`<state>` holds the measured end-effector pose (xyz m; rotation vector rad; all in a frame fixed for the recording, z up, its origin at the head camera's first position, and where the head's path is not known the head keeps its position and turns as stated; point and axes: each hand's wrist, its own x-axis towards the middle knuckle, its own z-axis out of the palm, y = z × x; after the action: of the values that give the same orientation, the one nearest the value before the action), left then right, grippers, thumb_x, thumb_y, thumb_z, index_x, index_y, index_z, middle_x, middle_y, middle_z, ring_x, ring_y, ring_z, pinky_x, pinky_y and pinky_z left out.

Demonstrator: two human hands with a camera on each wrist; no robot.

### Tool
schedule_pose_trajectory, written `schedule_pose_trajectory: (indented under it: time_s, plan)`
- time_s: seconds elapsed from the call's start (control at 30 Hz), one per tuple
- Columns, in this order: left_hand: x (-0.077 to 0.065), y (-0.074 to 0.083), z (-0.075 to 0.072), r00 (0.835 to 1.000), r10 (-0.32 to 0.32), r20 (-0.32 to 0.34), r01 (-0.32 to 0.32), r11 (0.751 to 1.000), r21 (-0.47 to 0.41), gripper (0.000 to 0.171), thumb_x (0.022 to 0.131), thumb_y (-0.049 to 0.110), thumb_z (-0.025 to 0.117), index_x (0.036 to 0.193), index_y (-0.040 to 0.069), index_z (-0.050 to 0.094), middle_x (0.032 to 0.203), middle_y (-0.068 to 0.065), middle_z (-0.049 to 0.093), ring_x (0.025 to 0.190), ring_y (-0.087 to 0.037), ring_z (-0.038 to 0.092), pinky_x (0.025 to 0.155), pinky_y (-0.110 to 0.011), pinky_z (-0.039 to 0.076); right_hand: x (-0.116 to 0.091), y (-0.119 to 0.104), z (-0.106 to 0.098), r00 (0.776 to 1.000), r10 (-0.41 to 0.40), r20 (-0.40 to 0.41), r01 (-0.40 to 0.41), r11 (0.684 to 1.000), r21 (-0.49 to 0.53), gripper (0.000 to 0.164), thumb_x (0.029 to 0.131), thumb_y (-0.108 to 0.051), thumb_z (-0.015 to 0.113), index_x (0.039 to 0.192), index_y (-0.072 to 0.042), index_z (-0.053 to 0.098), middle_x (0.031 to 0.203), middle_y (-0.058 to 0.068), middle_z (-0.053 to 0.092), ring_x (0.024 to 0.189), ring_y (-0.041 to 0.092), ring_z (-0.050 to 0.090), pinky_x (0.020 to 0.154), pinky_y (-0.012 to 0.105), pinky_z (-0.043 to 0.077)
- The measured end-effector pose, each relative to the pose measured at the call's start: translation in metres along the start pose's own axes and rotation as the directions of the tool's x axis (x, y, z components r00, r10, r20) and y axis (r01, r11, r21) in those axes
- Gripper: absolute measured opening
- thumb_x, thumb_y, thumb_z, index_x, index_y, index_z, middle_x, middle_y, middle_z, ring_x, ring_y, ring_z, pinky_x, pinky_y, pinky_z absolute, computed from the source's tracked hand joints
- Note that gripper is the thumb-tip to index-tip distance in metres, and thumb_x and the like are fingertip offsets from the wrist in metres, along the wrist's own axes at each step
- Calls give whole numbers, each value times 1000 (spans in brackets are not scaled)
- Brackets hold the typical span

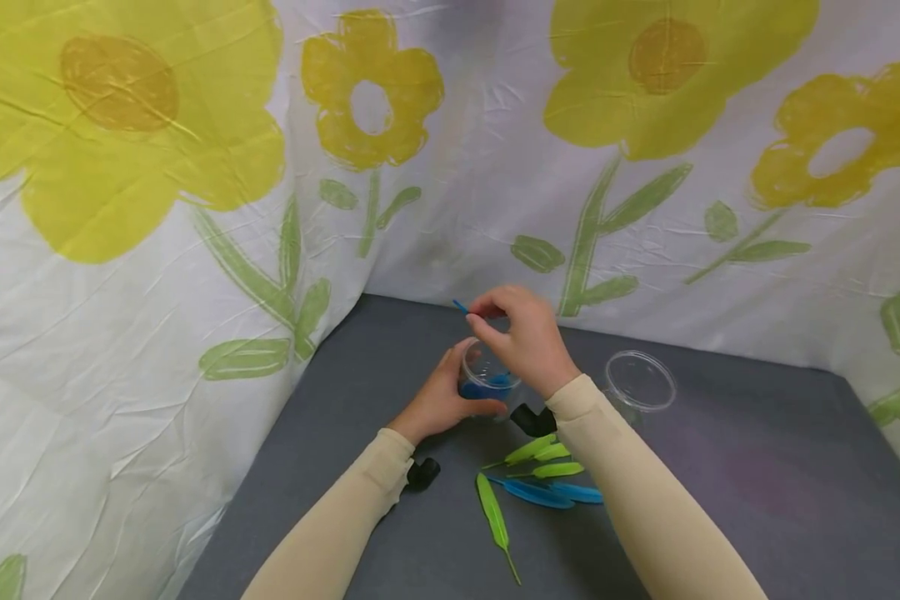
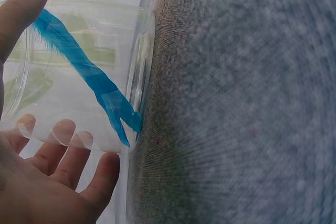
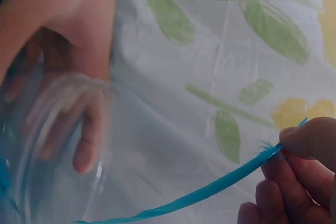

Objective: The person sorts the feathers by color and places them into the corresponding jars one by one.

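- From where I stand, the left hand [image 1: 450, 396] has its fingers and thumb wrapped round a clear cup [image 1: 492, 384], which sits on the grey surface [image 1: 727, 425] well inside the left edge.
- The right hand [image 1: 521, 333] pinches one end of a blue feather [image 3: 210, 190] above the cup's open rim; the feather slants down towards the cup, and I can't tell whether its far end crosses the rim.
- More blue feather [image 2: 94, 77] lies inside the cup, leaning across to its bottom; the upper part of the cup leaves room over it.
- On the near side of the cup, three green feathers [image 1: 558, 471] lie close together, with two blue feathers [image 1: 537, 494] just beside them, partly running towards the right sleeve [image 1: 645, 492].
- One green feather [image 1: 492, 512] lies a little apart, its quill pointing to the near side, in the gap between the forearms.
- A clear round container [image 1: 637, 406] stands beyond the right sleeve, partly hidden; the surface stretches on widely to its right.
- Flowered cloth [image 1: 465, 208] hangs along the far and left edges, closing off movement there.
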<state>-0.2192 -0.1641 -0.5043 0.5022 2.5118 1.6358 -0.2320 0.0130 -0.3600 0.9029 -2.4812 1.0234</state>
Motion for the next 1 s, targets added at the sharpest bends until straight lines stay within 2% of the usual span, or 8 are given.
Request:
schedule_pose_trajectory:
  time_s: [0.27,0.47,0.63,0.83,1.0]
  plan:
    - [3,-3,0,998,61,-2,-61,998,-2,114,87,52,90,170,48,12,170,0,35,151,-23,44,120,-53,46,-2,6,14,999,26,26,-27,999,23,9,105,-21,75,112,-16,78,108,1,75,105,22,69,91,43,61]
    - [2,-4,0,999,50,2,-50,999,6,114,87,53,89,171,46,12,170,1,35,152,-21,42,122,-53,44,-1,12,22,999,28,45,-29,999,22,9,104,-20,75,112,-15,78,107,2,75,104,24,70,91,44,62]
    - [2,-1,0,998,55,7,-55,998,-8,116,88,49,90,174,38,13,173,2,31,156,-22,39,124,-53,42,-2,18,25,998,33,55,-34,999,12,10,105,-21,74,112,-15,78,109,3,75,105,25,70,93,45,61]
    - [1,1,0,1000,22,18,-22,1000,0,114,87,53,90,170,46,13,172,1,32,154,-21,41,124,-51,43,-7,27,25,997,48,53,-49,999,14,11,105,-22,74,113,-14,78,111,5,75,106,28,72,96,50,61]
    - [1,-2,-2,1000,0,18,0,1000,-17,110,86,56,89,169,44,18,165,-2,37,145,-22,47,120,-50,46,-15,33,24,996,74,54,-74,997,-2,14,106,-25,74,115,-16,78,112,3,75,108,25,72,98,50,61]
